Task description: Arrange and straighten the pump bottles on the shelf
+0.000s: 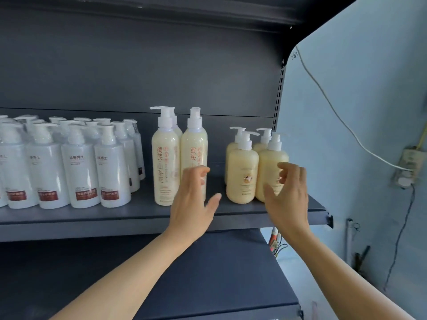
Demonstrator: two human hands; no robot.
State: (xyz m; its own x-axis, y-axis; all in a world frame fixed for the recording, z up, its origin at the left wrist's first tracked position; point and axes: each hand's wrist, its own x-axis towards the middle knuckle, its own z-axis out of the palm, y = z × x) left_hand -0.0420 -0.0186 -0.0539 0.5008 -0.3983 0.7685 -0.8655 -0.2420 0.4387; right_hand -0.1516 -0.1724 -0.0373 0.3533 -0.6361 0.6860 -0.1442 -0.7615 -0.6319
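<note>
Both hands, left hand (193, 199) and right hand (286, 195), hover empty with fingers loosely spread; probably cup the squat cream plastic pump bottles (242, 174) at three o'clock, squaring labels forward.

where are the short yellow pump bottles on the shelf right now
In the head view, the short yellow bottles stand in a cluster at the right end of the shelf, just right of the tall cream bottles, with the right hand in front of them.

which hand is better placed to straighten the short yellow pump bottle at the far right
Right hand: it hovers open directly before the short rounded yellow pump bottle. Left hand fronts the tall cream pump bottle.
</note>
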